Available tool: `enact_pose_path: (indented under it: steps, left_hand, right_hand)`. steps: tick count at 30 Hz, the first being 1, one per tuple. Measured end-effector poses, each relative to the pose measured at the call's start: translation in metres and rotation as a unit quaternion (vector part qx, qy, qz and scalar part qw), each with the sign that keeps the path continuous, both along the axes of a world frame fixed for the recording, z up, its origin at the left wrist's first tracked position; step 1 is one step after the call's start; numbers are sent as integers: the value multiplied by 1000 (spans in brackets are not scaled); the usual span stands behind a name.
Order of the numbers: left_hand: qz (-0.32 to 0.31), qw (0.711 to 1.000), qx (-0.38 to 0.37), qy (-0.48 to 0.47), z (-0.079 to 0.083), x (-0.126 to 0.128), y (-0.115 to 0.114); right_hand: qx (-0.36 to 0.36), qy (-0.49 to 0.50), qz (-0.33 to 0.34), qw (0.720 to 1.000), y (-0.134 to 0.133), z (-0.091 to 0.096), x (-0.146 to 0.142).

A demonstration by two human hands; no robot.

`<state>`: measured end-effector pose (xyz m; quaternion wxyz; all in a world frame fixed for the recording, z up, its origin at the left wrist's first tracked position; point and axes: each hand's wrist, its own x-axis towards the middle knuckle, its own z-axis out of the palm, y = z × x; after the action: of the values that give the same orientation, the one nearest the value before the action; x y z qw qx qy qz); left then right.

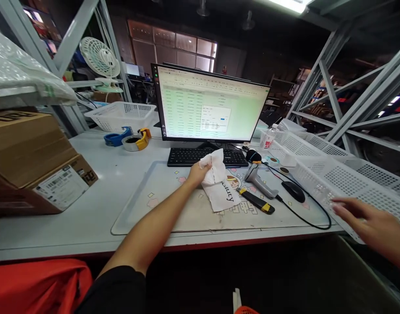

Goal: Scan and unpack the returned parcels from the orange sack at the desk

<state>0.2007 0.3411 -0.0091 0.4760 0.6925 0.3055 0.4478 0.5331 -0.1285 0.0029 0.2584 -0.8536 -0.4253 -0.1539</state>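
Observation:
My left hand (199,173) is closed on a crumpled white sheet or pouch (218,185), whose lower part bears dark lettering ending in "eauty". It is held over the desk mat (183,213), just in front of the black keyboard (183,157). At the right, my right hand (363,218) has its fingers stretched out and apart, with nothing visible in them. It is at the near end of a white perforated basket (330,174); whether it touches the basket I cannot tell. A yellow-and-black utility knife (256,201) and a grey barcode scanner (260,182) lie on the mat between my hands.
A monitor (213,104) stands behind the keyboard. Beside the scanner lies a black mouse (293,191) with cables around it. Tape dispensers (134,141) and another white basket (121,115) sit at back left. A cardboard box (39,161) occupies the left, and a bottle (268,137) stands at right.

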Motion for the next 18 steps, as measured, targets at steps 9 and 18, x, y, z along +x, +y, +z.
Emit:
enact_pose_path:
  steps: [9, 18]
  left_hand:
    - [-12, 1000, -13, 22, -3, -6, 3]
    - [-8, 998, -43, 45, -11, -6, 9]
  right_hand:
    - [44, -5, 64, 997, 175, -80, 81]
    - [-23, -32, 49, 998, 180, -112, 101]
